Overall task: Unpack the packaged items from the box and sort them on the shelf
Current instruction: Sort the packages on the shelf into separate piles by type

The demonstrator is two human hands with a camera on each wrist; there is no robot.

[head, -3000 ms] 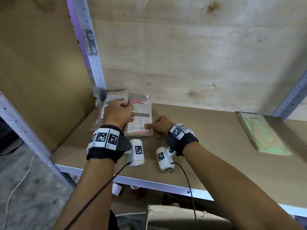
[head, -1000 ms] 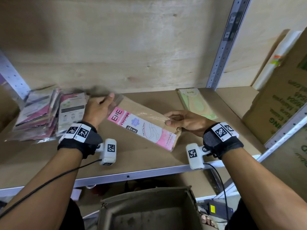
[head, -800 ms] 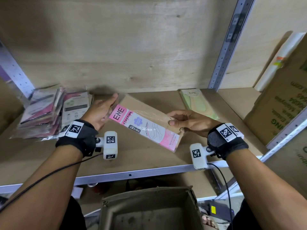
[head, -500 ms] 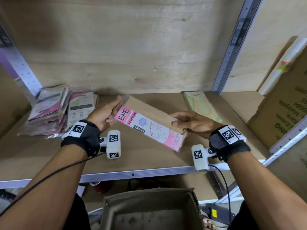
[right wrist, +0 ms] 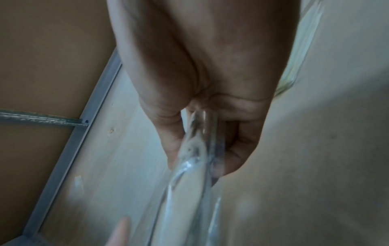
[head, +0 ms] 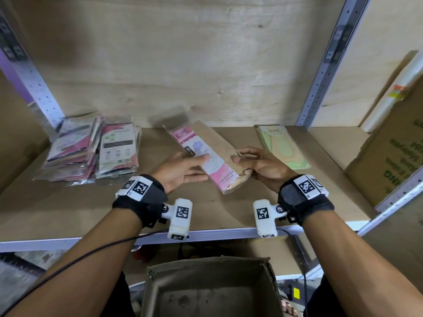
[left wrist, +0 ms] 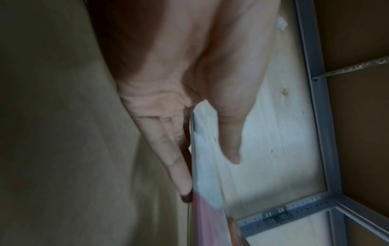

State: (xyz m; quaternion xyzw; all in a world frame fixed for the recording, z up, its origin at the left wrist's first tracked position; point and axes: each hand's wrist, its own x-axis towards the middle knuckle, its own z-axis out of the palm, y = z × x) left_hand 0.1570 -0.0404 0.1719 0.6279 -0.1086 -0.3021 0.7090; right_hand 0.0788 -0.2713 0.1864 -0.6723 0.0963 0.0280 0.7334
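**Currently: pink stocking pack held in both hands above the shelf**

Far left of the head view: stack of packaged items (head: 91, 152) lying on the shelf (head: 68, 202), close to the left upright.

Centre: my left hand (head: 180, 171) has fingers straight, thumb on top of the pink stocking pack (head: 206, 156), fingers underneath — flat support, not a curled grip. Left wrist view agrees: straight fingers (left wrist: 168, 149) along the pack edge, blurred.

Pack is tilted, ENE end toward the back wall, near end toward me.

My right hand (head: 258, 167) pinches the pack's right edge, thumb on top, fingers curled under. Right wrist view shows clear wrapper (right wrist: 195, 149) running between thumb and fingers.

Right of centre: green pack (head: 281, 145) flat on the shelf, just beside my right hand.

Bottom centre: open cardboard box (head: 210, 291), below the shelf edge.
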